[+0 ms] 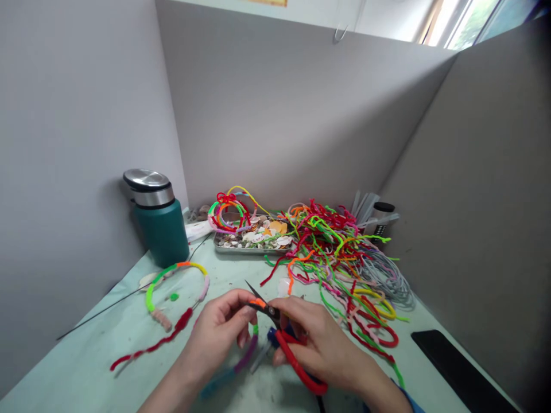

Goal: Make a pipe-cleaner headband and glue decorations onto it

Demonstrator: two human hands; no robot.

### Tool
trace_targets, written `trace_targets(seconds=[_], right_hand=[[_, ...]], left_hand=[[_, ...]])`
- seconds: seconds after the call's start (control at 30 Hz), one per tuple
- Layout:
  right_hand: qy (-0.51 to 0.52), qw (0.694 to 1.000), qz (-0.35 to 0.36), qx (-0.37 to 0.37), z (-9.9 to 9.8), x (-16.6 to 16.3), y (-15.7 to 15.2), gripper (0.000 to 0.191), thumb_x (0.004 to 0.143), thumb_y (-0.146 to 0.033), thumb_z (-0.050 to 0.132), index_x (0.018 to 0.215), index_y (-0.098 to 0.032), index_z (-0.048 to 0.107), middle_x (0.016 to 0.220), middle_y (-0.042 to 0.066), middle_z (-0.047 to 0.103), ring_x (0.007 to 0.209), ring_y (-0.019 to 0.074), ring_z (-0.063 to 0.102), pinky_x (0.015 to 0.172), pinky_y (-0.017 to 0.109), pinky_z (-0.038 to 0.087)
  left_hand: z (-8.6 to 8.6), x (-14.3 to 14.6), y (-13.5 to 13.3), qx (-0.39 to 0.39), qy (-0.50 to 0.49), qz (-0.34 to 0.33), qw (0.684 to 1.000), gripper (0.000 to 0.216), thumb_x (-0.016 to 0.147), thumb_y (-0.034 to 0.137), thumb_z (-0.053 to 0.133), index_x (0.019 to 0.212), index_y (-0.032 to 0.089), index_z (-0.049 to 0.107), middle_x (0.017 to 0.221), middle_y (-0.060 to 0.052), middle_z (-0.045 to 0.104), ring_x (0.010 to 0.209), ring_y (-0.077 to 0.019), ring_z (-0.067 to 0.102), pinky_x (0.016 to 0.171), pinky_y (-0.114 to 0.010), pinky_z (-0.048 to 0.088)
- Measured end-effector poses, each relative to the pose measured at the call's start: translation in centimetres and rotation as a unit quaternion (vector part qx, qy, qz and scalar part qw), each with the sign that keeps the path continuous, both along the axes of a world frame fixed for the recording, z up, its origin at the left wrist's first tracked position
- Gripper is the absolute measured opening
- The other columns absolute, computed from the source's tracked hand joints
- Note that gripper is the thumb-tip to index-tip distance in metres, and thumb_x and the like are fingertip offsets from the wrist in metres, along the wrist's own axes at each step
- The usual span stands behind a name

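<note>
Near the worktop's (107, 344) front edge, the left hand (219, 330) pinches a multicoloured pipe cleaner (247, 353), its orange tip at the blades of red-handled scissors (279, 332), which the right hand (318, 341) grips.

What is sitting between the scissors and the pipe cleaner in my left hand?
Nothing visible: the scissors in the right hand have their blades right at the pipe cleaner pinched in the left hand.

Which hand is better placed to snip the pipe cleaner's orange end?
Right: the right hand holds the scissors, blades at the end of the pipe cleaner that the left hand pinches.
</note>
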State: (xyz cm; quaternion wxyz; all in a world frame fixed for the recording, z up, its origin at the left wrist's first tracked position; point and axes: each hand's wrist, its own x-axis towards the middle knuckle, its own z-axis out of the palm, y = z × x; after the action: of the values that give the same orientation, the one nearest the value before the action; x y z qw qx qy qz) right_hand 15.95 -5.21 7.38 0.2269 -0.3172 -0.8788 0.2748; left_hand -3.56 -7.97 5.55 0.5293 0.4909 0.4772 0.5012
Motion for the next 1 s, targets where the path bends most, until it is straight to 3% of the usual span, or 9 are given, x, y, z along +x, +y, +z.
trace_targets(seconds=[0.23, 0.63, 1.0], right_hand=[[-0.019, 0.998, -0.017, 0.053, -0.8, -0.1, 0.2, 0.046, 0.077, -0.046, 0.065, 0.115, -0.021, 0.054, 0.086, 0.003, 0.061, 0.075, 0.0166, 0.054, 0.067, 0.025, 0.04], [-0.044, 0.989, -0.004, 0.141, -1.9, 0.3, 0.8, 0.045, 0.082, -0.042, 0.06, 0.118, -0.018, 0.052, 0.088, 0.007, 0.067, 0.077, 0.0185, 0.062, 0.065, 0.025, 0.042], [-0.053, 0.991, -0.054, 0.106, -1.3, -0.4, 0.0, 0.044, 0.079, -0.041, 0.062, 0.117, -0.022, 0.051, 0.088, 0.005, 0.061, 0.08, 0.0194, 0.058, 0.07, 0.027, 0.042]], left_hand=[[-0.3, -0.3, 0.0, 0.02, 0.054, 0.024, 0.998, 0.014, 0.078, 0.029, 0.058, 0.083, 0.018, 0.064, 0.061, 0.003, 0.054, 0.046, -0.0077, 0.045, 0.044, -0.018, 0.035], [0.0, -0.6, 0.2, 0.013, 0.047, 0.029, 0.998, 0.016, 0.077, 0.031, 0.059, 0.084, 0.018, 0.064, 0.062, 0.003, 0.054, 0.047, -0.0081, 0.046, 0.044, -0.018, 0.036], [0.0, -0.6, 0.2, 0.016, 0.058, 0.036, 0.998, 0.015, 0.076, 0.029, 0.059, 0.082, 0.018, 0.066, 0.061, 0.002, 0.055, 0.045, -0.0077, 0.045, 0.043, -0.018, 0.035]])
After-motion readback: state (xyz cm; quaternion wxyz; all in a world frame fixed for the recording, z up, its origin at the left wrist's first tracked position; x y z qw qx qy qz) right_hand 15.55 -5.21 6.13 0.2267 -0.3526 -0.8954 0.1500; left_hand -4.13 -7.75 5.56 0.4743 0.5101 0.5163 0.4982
